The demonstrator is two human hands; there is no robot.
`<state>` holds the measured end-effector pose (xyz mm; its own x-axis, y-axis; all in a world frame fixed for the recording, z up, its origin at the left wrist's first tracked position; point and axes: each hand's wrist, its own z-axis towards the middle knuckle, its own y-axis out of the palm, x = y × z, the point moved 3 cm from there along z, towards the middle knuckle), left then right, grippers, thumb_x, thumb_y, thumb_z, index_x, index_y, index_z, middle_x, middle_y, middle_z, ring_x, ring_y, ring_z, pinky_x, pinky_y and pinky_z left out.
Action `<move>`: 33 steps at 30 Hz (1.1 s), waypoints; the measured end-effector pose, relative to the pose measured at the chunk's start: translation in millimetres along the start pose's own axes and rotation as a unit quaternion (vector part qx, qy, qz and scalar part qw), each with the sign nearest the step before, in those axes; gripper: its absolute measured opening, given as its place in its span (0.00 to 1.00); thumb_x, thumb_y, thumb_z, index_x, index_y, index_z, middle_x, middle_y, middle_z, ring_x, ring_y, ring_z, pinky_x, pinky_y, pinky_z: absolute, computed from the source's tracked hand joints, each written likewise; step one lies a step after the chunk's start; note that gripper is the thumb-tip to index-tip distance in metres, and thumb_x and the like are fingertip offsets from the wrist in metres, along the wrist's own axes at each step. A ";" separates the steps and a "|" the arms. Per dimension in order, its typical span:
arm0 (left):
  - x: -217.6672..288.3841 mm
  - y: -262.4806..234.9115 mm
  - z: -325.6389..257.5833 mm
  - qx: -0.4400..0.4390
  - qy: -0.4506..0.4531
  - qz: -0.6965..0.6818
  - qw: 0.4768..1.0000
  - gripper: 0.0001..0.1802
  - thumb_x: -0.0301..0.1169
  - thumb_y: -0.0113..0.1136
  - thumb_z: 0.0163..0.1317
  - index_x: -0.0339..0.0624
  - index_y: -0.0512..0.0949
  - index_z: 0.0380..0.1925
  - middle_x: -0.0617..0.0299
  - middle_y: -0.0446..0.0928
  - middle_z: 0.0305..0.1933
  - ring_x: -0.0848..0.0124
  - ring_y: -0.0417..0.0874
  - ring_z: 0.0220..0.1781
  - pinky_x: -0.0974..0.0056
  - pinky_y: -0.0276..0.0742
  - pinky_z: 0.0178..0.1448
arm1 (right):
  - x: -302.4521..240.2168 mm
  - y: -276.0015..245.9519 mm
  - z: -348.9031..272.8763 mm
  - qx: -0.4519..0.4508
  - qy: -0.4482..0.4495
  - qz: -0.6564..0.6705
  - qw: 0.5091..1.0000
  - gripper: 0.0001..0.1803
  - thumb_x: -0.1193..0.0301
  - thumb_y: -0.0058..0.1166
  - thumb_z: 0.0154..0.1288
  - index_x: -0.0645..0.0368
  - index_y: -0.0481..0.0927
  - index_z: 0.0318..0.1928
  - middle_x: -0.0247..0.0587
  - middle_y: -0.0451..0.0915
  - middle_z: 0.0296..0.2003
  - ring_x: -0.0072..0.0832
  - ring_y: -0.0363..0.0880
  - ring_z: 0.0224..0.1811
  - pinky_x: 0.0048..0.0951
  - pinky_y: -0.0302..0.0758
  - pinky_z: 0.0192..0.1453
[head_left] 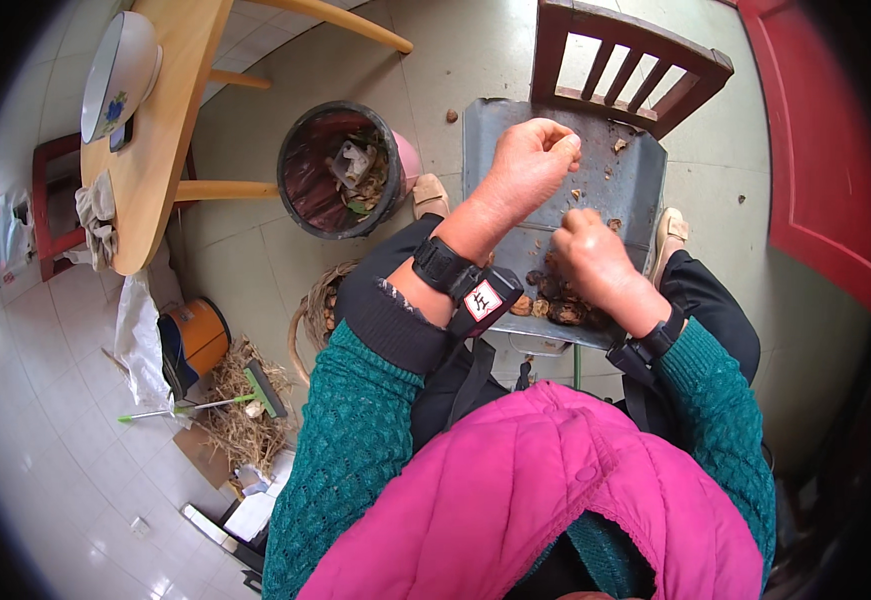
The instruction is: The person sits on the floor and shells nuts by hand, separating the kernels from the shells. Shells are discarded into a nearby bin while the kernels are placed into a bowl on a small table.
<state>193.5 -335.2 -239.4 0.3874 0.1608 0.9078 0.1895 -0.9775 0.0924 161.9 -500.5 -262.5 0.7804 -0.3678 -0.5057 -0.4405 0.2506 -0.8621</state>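
My left hand [537, 165] is raised over the far half of a grey metal tray [495, 135], thumb and fingertips pressed together. Whatever they may pinch is hidden. Lower and to the right, my right hand [598, 262] hovers by the tray's right side with its fingers curled inward, their contents out of sight. Just below it, a pile of dark and brown walnuts [565, 308] lies against the tray's near edge, some looking husked or broken. Small shell bits [576, 193] are scattered across the tray's surface.
A dark-rimmed bin [290, 185] holding scraps stands left of the tray. A wooden chair [625, 75] is beyond it. To the far left, a table [170, 110] carries a white bowl [115, 80]. A broom [265, 388] lies by straw, and a woven basket [315, 305] sits near my left leg.
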 end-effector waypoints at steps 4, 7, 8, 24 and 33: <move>3.7 1.7 -1.9 -0.006 -0.002 0.006 1.000 0.13 0.33 0.58 0.72 0.31 0.80 0.43 0.54 0.84 0.40 0.70 0.86 0.41 0.68 0.82 0.46 | -10.5 22.9 -5.6 -0.120 0.015 -0.073 0.990 0.06 0.74 0.58 0.49 0.60 0.80 0.30 0.46 0.76 0.36 0.42 0.78 0.43 0.37 0.82 0.42; 3.4 2.2 -2.4 -0.005 -0.015 -0.008 1.000 0.13 0.33 0.58 0.72 0.32 0.81 0.43 0.54 0.84 0.40 0.70 0.86 0.41 0.68 0.82 0.46 | -5.1 24.2 -5.6 -0.140 0.019 -0.065 0.988 0.06 0.74 0.59 0.51 0.61 0.81 0.31 0.50 0.78 0.34 0.46 0.80 0.40 0.40 0.81 0.42; 3.0 2.1 -2.5 -0.004 -0.020 -0.018 1.000 0.13 0.33 0.58 0.72 0.32 0.81 0.44 0.54 0.84 0.40 0.70 0.86 0.41 0.68 0.82 0.45 | -0.8 19.1 -3.3 -0.125 0.031 -0.010 0.992 0.06 0.74 0.59 0.52 0.62 0.81 0.32 0.51 0.79 0.33 0.47 0.81 0.39 0.41 0.81 0.42; -8.7 16.2 -7.3 -0.147 -0.157 -0.135 0.967 0.20 0.42 0.54 0.75 0.31 0.80 0.45 0.57 0.83 0.37 0.73 0.82 0.31 0.71 0.81 0.34 | 28.3 -73.7 21.2 0.136 0.177 0.289 0.931 0.13 0.72 0.67 0.61 0.63 0.82 0.45 0.44 0.83 0.34 0.28 0.85 0.30 0.28 0.80 0.33; 8.8 -14.0 1.8 -0.033 -0.092 -0.214 0.972 0.14 0.26 0.50 0.67 0.29 0.79 0.45 0.54 0.81 0.32 0.68 0.83 0.30 0.68 0.78 0.33 | 6.2 -20.3 -11.2 -0.238 -0.004 0.033 0.971 0.04 0.75 0.60 0.50 0.61 0.83 0.29 0.46 0.80 0.30 0.46 0.80 0.39 0.41 0.79 0.44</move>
<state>195.9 -319.8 -233.4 0.4419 0.5697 0.6929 0.3133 -0.8218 0.4759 170.7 -517.9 -248.6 0.7466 -0.3577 -0.5610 -0.6428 -0.1703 -0.7469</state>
